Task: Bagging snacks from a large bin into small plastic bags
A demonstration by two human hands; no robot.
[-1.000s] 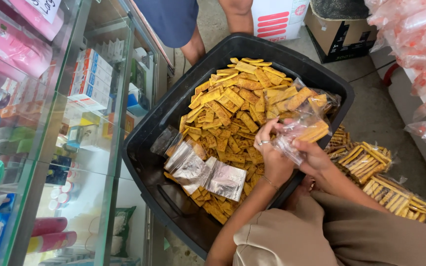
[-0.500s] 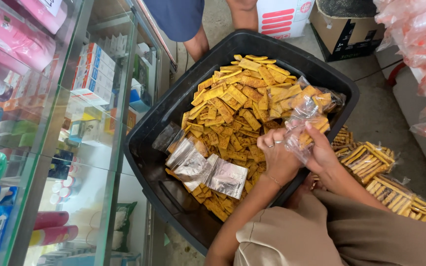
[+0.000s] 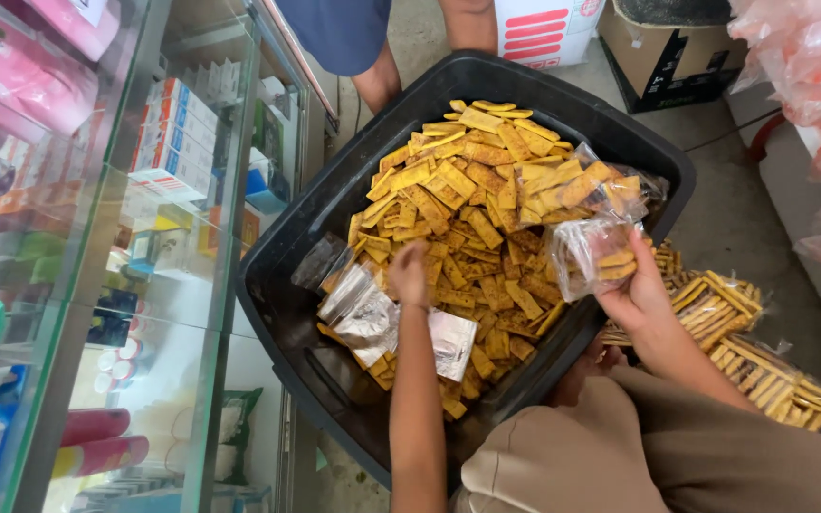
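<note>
the left hand is reaching down into the heap of yellow crackers filling the black tub, its fingers curling onto the pile, though what they are gripping cannot be told. at three o'clock from it, the right hand is pinching a clear bag of crackers over the tub's rim. filled packets are lying at four o'clock on the floor.

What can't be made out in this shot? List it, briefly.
Head view only:
- Fingers of the left hand: buried among the yellow snack strips, so its grip is hidden.
- Count of strips inside the clear bag held by the right hand: glare on the plastic.
- Black tub floor: covered by strips.
- Standing person: cut off by the top edge.
</note>
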